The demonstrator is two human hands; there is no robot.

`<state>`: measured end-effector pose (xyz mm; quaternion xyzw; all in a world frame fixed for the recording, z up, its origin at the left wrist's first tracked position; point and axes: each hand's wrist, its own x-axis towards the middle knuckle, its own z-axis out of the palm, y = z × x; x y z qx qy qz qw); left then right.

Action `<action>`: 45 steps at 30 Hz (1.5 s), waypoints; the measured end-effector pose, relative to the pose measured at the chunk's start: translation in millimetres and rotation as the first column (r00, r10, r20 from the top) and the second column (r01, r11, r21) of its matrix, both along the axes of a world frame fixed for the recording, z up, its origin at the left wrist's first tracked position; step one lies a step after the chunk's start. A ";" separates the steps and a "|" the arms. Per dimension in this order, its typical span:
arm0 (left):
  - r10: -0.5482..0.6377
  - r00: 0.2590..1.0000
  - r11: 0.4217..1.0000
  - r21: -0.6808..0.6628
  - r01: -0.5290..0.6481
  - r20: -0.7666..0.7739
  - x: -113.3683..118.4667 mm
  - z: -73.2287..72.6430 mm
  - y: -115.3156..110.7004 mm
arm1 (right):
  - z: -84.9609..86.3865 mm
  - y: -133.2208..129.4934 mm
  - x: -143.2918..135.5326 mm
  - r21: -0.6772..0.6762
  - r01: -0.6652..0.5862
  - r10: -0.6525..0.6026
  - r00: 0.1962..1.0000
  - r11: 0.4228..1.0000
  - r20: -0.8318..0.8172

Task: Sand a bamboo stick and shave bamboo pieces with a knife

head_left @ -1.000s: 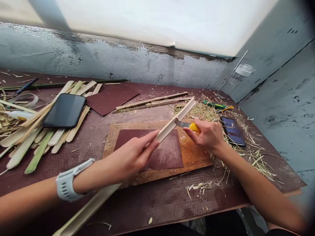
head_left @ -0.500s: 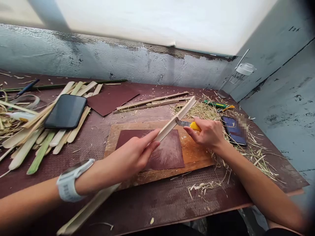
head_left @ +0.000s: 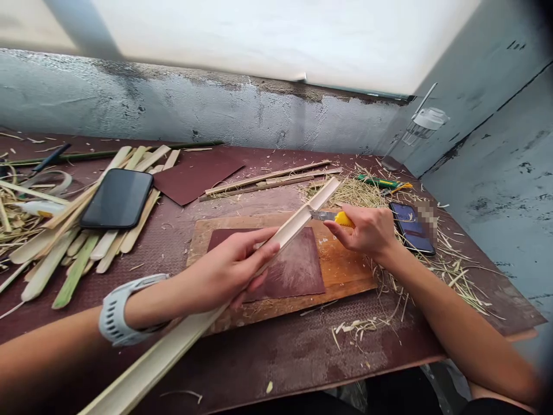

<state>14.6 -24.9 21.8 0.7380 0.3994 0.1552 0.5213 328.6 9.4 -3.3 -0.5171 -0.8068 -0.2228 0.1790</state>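
Bamboo strip [head_left: 298, 222], long and pale, held slanting above the wooden board [head_left: 345, 271], far end up near the straw pile [head_left: 363, 196], near end running down past the wrist toward the bottom edge. Left hand [head_left: 233, 268] closed around the strip at about its middle, thumb on top, fingers wrapped under it. Right hand [head_left: 367, 230] closed around the yellow handle of a knife [head_left: 330, 217], just to the right of the strip. Blade pointing left and touching the strip's right edge, a little beyond the left hand's fingertips. Strip therefore between the 2 hands, gripped by the left one, met by the blade from the right one. Hands near each other but not touching.

Under the strip, 1 sheet of dark red sandpaper [head_left: 298, 268] lying flat on the board. Another sheet [head_left: 194, 173] farther back on the table [head_left: 268, 357]. On the left, black phone [head_left: 117, 199] resting on a heap of bamboo slats [head_left: 78, 253]. On the right, second phone [head_left: 412, 227] lying among shavings, close behind the right hand. White watch [head_left: 114, 314] on the left wrist.
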 end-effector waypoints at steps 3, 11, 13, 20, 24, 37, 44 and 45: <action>0.069 0.998 0.987 0.148 -0.068 -0.006 0.5 0.4 -0.3 | -0.5 0.4 0.3 0.007 0.004 -0.004 1.000 1.000 0.001; 0.031 0.996 0.976 0.219 -0.011 -0.086 -0.1 -5.6 1.9 | 0.1 0.7 2.2 -0.006 0.018 -0.018 1.000 1.000 0.005; 0.057 0.993 0.957 0.290 -0.024 -0.107 -0.9 -5.4 1.7 | 1.0 0.3 2.2 -0.009 0.019 -0.019 1.000 1.000 0.005; -0.044 0.997 0.997 0.058 0.048 -0.063 -4.3 -0.6 5.5 | 2.1 0.7 6.7 -0.038 0.034 -0.034 0.999 0.999 -0.002; 0.057 0.985 0.921 0.389 0.011 -0.163 -2.2 -4.8 6.3 | 0.8 2.7 8.1 -0.037 0.014 -0.014 1.000 0.999 0.020; 0.083 0.967 0.886 0.461 0.039 -0.241 -7.9 -12.4 -3.5 | 17.3 10.3 50.1 -0.038 0.242 -0.245 0.959 0.969 -0.140; 0.029 0.999 0.990 0.135 -0.031 0.015 -2.4 -5.0 -3.7 | 11.7 -14.8 5.9 -0.080 0.009 -0.019 0.992 0.997 -0.128; 0.027 0.999 0.990 0.137 -0.030 0.022 -1.8 -4.9 -4.7 | 10.4 -16.6 2.2 -0.081 -0.002 -0.008 0.992 0.997 -0.127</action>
